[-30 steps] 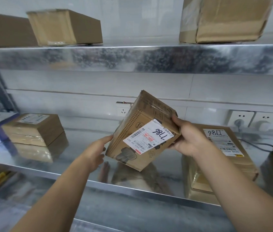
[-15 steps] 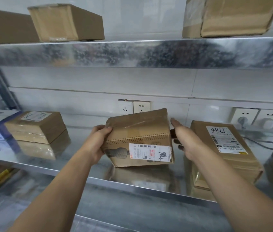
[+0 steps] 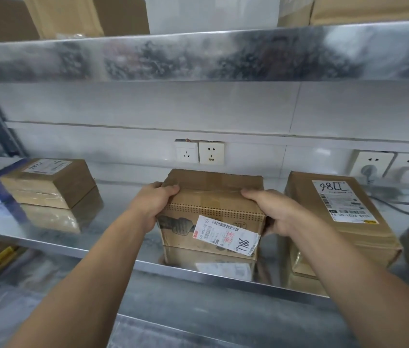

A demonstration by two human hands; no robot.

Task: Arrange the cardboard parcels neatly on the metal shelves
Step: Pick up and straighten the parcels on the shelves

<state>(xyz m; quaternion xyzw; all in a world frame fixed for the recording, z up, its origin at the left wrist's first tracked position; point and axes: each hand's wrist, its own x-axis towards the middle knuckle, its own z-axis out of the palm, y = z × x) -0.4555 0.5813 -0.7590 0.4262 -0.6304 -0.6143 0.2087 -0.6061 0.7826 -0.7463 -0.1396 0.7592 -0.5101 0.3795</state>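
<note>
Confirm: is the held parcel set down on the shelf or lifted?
Set down: parcel bottom edge meets its reflection in the metal shelf; left hand, right hand grip it.

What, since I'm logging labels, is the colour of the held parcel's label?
White label, black and red print; head view.

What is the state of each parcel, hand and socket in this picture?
Middle parcel: on the middle shelf, label facing front.
Left hand: grips its left side.
Right hand: grips its right side.
Left parcel: lying flat, label up, untouched.
Right parcel: lying flat, label up, untouched.
Centre sockets: empty.
Right sockets: plugs inserted.
</note>
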